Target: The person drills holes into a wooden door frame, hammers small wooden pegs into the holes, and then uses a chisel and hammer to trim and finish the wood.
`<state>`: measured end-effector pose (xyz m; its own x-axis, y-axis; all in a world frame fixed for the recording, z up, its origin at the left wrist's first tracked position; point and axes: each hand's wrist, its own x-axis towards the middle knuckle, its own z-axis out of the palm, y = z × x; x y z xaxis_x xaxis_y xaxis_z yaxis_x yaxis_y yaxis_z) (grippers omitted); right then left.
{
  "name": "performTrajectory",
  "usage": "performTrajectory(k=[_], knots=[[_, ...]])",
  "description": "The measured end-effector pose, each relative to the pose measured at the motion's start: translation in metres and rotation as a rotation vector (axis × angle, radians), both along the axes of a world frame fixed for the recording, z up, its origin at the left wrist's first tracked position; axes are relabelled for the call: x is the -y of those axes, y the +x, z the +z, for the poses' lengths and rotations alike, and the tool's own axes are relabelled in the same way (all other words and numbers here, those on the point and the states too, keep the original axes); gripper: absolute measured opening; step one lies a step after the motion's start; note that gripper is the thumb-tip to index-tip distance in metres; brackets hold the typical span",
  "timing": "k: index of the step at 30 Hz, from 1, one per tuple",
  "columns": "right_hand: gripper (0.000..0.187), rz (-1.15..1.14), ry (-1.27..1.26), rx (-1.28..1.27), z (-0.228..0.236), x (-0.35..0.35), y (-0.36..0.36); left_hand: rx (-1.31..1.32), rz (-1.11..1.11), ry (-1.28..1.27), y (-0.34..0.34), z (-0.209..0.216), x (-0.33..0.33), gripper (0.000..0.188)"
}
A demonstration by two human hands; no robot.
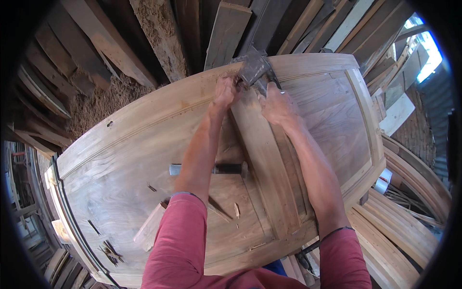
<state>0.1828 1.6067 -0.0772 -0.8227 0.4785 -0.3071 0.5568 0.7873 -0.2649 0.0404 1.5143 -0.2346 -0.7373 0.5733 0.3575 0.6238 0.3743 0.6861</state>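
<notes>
A panelled wooden door lies flat before me, its far rail bowed. Over that far rail sits a worn, grey, broad-headed metal tool; its exact kind is unclear. My right hand is closed at the tool's near right side, around what looks like its dark handle. Just left of the head, my left hand has its fingers bent together close to the rail; what they pinch is hidden. Partly under my left forearm, a chisel with a dark handle and bluish-grey blade rests on the door.
A pale wood offcut, thin dark pegs or nails and splinters lie on the door. A dark clamp-like bar runs along its left end. Old boards lean beyond the far edge; curved timbers stand right.
</notes>
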Motion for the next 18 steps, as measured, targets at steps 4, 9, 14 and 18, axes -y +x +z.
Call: performTrajectory(k=[4,9,14,18], knots=[[0.04,-0.052,-0.034,-0.12,0.015,0.0,0.018,-0.009,-0.039,-0.063,0.005,-0.009,0.001,0.032],[0.031,-0.128,-0.34,-0.842,0.102,0.03,0.028,-0.032,0.003,-0.07,-0.003,-0.011,0.004,0.037],[0.031,-0.071,-0.153,-1.454,0.111,0.033,0.005,0.048,-0.038,-0.039,-0.001,-0.011,-0.005,0.031],[0.044,-0.029,0.151,-0.528,0.001,0.005,0.008,0.057,-0.029,-0.031,-0.002,-0.014,-0.002,0.03]])
